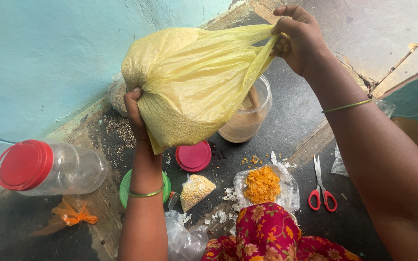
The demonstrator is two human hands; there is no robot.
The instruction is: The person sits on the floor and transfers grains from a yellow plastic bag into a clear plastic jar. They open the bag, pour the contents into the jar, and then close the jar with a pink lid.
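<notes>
yellow bag, red-handled scissors

A dark stone floor, edged by a pale blue wall, is seen strewn with kitchen goods. An open clear plastic jar stands upright near the wall, with a pink lid laid flat just beside it. A red-capped clear jar is laid on its side at the left, near a crumpled orange wrapper. A green lid is partly hidden. A small packet of pale grain and an opened bag of orange lentils are set near red-handled scissors. Spilled grains are scattered along the wall.
</notes>
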